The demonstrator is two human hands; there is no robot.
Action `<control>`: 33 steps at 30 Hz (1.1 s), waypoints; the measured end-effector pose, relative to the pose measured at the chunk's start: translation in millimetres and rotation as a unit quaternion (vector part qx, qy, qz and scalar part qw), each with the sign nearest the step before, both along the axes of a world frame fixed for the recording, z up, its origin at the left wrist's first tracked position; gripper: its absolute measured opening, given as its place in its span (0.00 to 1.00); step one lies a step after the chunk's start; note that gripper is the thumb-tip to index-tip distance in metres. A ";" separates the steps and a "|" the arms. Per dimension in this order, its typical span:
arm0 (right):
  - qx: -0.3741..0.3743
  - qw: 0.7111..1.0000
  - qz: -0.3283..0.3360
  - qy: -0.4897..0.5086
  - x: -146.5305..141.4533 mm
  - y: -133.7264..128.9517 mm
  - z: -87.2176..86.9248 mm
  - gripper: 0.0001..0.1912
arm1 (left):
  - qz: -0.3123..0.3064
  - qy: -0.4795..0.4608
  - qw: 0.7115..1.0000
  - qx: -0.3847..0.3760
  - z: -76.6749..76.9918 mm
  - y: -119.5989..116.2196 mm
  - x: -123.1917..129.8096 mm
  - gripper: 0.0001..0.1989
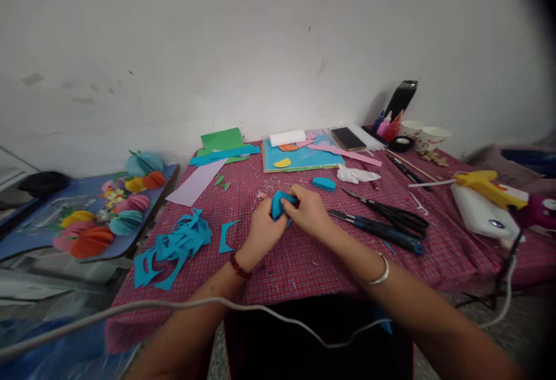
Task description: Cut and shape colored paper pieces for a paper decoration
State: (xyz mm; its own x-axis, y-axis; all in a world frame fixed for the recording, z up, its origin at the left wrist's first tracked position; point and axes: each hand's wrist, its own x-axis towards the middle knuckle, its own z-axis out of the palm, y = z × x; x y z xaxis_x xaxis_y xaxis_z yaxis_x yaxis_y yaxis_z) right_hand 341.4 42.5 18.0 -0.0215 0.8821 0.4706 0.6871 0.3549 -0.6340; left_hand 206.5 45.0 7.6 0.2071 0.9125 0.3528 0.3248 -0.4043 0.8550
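Both hands meet above the checked tabletop (278, 278), their fingers pinching a small folded piece of blue paper (278, 205) between them. The left hand (263, 226) grips its left side; the right hand (306, 209) bends its fingers over the right side. To the left of the hands lie a curved blue paper offcut (226, 236) and, beyond it, a tangled heap of blue scraps (176, 247). To the right, a utility knife (382, 233) lies beside black-handled scissors (393, 213), with a crumpled white tissue (356, 175) and a stack of blue half-rounds (324, 183) farther back. A yellow glue gun (489, 185) rests at the far right, near a white box-like object (482, 212).
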 end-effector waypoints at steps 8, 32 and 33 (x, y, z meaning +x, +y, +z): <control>-0.042 0.985 0.039 0.166 4.1 3.8 2.5 0.11 | -0.087 -0.088 0.986 -0.111 10.2 13.5 -17.0 0.08; -0.130 0.965 0.170 0.150 1.2 1.3 -1.5 0.04 | -0.049 -0.151 0.977 -0.146 -0.9 21.2 -16.6 0.13; -0.125 0.969 0.172 0.127 -0.3 0.0 -2.5 0.04 | -0.042 -0.137 0.980 -0.137 -2.0 21.7 -15.8 0.14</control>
State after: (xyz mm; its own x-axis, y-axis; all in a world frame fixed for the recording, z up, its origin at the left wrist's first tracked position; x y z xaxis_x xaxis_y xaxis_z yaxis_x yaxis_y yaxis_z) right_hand 341.1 42.5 15.5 -0.2465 0.9301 0.2724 0.3658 0.3496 -0.8625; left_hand 190.7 66.7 5.6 0.2173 0.9646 0.1491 0.0425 -0.1620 0.9859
